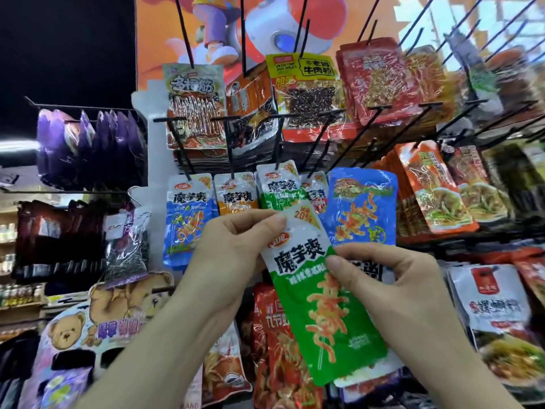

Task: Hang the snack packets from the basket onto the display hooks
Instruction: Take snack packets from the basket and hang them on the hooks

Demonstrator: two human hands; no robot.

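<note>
Fingers (265,222) of the left hand (224,249) are pinched on the top edge of the green packet (321,302), while the right hand (392,284) clamps its right side with the thumb on the front. So both hands are gripping that one packet, held tilted just below the green stack (275,187) already hanging on its hook (278,146).

My guess for doing this well: straighten the packet, find the hang hole near the top edge, and line it up with that hook's tip before sliding it on. I can't actually see the hole from here.

Left of the green stack hang orange packets (236,196) and blue packets (188,214), right of it a big blue packet (362,205), so it's crowded. Neighbouring prongs could snag it. No basket in view.
</note>
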